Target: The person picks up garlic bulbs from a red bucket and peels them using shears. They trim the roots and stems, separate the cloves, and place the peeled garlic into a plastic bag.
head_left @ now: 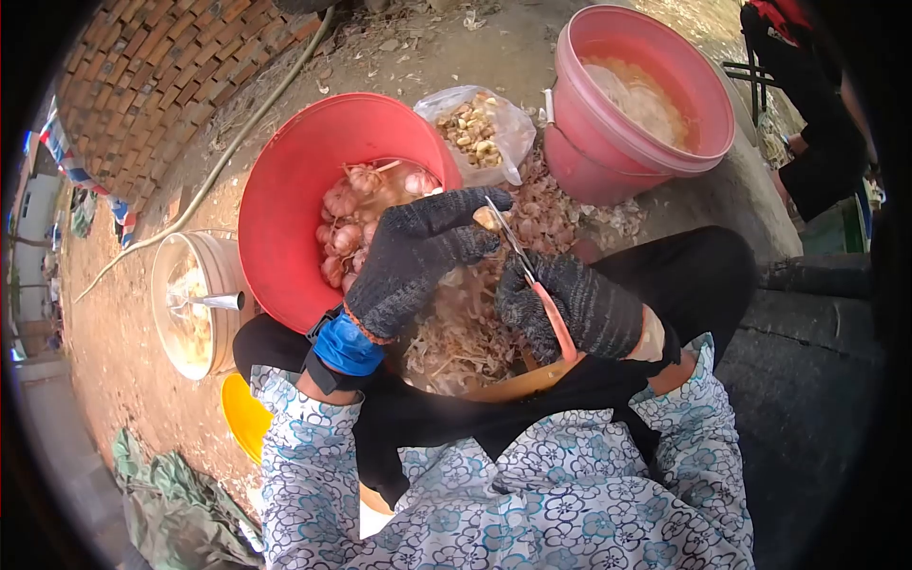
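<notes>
My left hand (418,252), in a dark grey knitted glove, pinches a garlic clove (485,219) between thumb and fingertips. The gloved fingers of my right hand (594,309) wrap round a pair of scissors (554,318) with an orange-pink handle. Their metal blades point up and lie right at the clove. Beneath both hands is a heap of dry garlic skins (446,347) between my knees. Pinkish garlic bulbs (340,201) fill part of the tilted red bucket (285,209), just beyond my left hand.
A clear plastic bag (518,144) of cloves sits behind the red bucket. To its right stands a pink bucket (598,157) with pale contents. At left are a whitish bucket (228,275), a yellow container (242,413) and a hose (223,160). Another person (817,142) is at upper right.
</notes>
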Motion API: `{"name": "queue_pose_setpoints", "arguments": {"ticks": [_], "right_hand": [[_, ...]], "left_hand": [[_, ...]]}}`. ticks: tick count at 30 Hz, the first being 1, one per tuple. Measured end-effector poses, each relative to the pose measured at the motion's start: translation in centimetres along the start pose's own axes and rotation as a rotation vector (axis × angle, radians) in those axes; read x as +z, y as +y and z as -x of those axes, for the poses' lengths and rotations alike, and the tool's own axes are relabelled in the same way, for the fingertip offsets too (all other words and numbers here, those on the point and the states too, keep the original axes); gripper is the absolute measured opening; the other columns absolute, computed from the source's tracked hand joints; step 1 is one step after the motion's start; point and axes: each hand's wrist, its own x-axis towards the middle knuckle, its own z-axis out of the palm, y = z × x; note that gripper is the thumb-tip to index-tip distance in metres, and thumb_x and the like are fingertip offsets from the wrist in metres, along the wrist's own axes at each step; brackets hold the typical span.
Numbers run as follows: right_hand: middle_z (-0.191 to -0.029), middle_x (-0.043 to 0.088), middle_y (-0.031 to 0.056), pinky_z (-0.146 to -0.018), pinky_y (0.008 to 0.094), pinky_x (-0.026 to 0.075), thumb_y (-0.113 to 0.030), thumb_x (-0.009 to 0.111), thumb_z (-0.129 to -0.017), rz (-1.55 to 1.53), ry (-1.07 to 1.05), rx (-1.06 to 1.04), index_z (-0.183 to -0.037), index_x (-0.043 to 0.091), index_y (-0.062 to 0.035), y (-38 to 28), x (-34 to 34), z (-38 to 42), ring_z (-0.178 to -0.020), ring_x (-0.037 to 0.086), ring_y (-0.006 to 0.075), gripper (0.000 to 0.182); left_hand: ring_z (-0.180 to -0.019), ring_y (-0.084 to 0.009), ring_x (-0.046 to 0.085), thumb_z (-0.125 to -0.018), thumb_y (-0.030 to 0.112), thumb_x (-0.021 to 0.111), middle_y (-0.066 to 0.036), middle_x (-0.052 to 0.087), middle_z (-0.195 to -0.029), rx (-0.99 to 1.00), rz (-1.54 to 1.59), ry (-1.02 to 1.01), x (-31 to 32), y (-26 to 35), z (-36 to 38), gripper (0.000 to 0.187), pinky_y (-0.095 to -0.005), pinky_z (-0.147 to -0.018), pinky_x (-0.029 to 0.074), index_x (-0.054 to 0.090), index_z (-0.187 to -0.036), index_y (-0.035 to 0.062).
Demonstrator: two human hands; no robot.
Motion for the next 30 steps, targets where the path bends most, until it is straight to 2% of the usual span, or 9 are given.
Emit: {"name": "queue_pose_setpoints", "arguments": {"ticks": [3,6,12,13,16,18,24,28,30], "right_hand": [[-0.095,0.058,0.0178,-0.073,0.0376,0.046,-0.002,0.047,-0.079,0.752,-0.111,0.514,-0.109,0.050,0.0082,-2.3,0.3,-1.3,-0.082,0.058,0.0294,0.032],[-0.094,0.059,0.0182,-0.075,0.0362,0.046,-0.001,0.043,-0.081,0.681,-0.154,0.779,-0.110,0.048,0.0096,-3.3,-0.1,-2.8,-0.084,0.058,0.0305,0.031],[-0.107,0.055,0.0184,-0.086,0.0354,0.043,-0.001,0.049,-0.080,0.605,0.206,0.211,-0.117,0.043,0.0081,0.6,0.9,0.6,-0.098,0.056,0.0274,0.039],[-0.116,0.050,0.0165,-0.094,0.0352,0.037,-0.008,0.057,-0.072,-0.137,0.216,0.495,-0.124,0.037,0.0063,2.3,1.7,2.1,-0.106,0.051,0.0271,0.057],[-0.121,0.045,0.0158,-0.099,0.0356,0.032,-0.014,0.060,-0.062,-0.248,0.295,0.254,-0.127,0.031,0.0055,2.9,0.9,1.5,-0.112,0.046,0.0279,0.074],[-0.124,0.042,0.0177,-0.101,0.0354,0.029,-0.017,0.059,-0.054,-0.407,0.196,0.731,-0.128,0.029,0.0059,-0.5,-0.7,-1.4,-0.116,0.042,0.0287,0.083],[-0.094,0.056,0.0036,-0.069,0.0218,0.048,-0.010,0.042,-0.091,-0.790,0.678,0.661,-0.119,0.047,-0.0028,1.4,0.4,-2.0,-0.080,0.055,0.0078,0.028],[-0.098,0.057,0.0042,-0.070,0.0218,0.049,-0.010,0.042,-0.092,-1.161,0.545,0.677,-0.121,0.045,-0.0039,0.2,-1.0,-2.0,-0.084,0.057,0.0110,0.030],[-0.100,0.057,0.0060,-0.072,0.0231,0.049,-0.010,0.044,-0.091,-1.088,0.509,0.677,-0.122,0.043,-0.0042,2.1,-0.6,-0.9,-0.087,0.057,0.0131,0.031]], "left_hand": [[-0.094,-0.0111,0.054,-0.079,0.006,0.060,-0.005,0.062,-0.101,-0.077,-0.105,0.023,0.1,0.5,-0.1,0.027,-0.0256,-0.082,0.045,0.059,-0.106,0.0013],[-0.093,-0.0115,0.055,-0.082,0.008,0.058,-0.004,0.062,-0.101,-0.001,-0.303,0.015,0.1,0.2,0.1,0.026,-0.0256,-0.081,0.045,0.059,-0.107,0.0026],[-0.083,-0.0083,0.056,-0.083,0.010,0.058,-0.002,0.061,-0.097,0.069,-0.108,0.033,-0.4,-1.2,0.2,0.025,-0.0213,-0.072,0.045,0.059,-0.106,0.0005],[-0.083,-0.0083,0.056,-0.083,0.010,0.058,-0.002,0.061,-0.097,0.064,-0.106,0.032,-0.2,-1.3,0.4,0.025,-0.0213,-0.072,0.045,0.059,-0.106,0.0005],[-0.078,-0.0063,0.054,-0.083,0.009,0.058,-0.001,0.060,-0.094,0.048,0.115,0.112,0.0,-1.2,0.6,0.025,-0.0188,-0.067,0.044,0.059,-0.106,0.0002],[-0.077,-0.0058,0.053,-0.082,0.010,0.059,0.001,0.059,-0.092,-0.008,0.005,0.101,-0.3,-1.2,0.4,0.026,-0.0184,-0.066,0.043,0.058,-0.107,0.0009],[-0.080,-0.0063,0.053,-0.082,0.009,0.060,0.002,0.058,-0.091,-0.174,0.254,0.193,-0.1,-1.2,-0.2,0.027,-0.0193,-0.068,0.042,0.057,-0.108,0.0021],[-0.081,-0.0072,0.053,-0.082,0.008,0.060,0.001,0.058,-0.092,-0.169,0.220,0.188,-0.4,-1.9,-0.3,0.023,-0.0202,-0.068,0.043,0.058,-0.105,0.0028],[-0.085,-0.0082,0.054,-0.081,0.007,0.060,-0.001,0.059,-0.095,0.343,-0.214,0.155,-1.1,-3.0,-0.1,0.022,-0.0214,-0.070,0.044,0.060,-0.103,0.0024]]}}
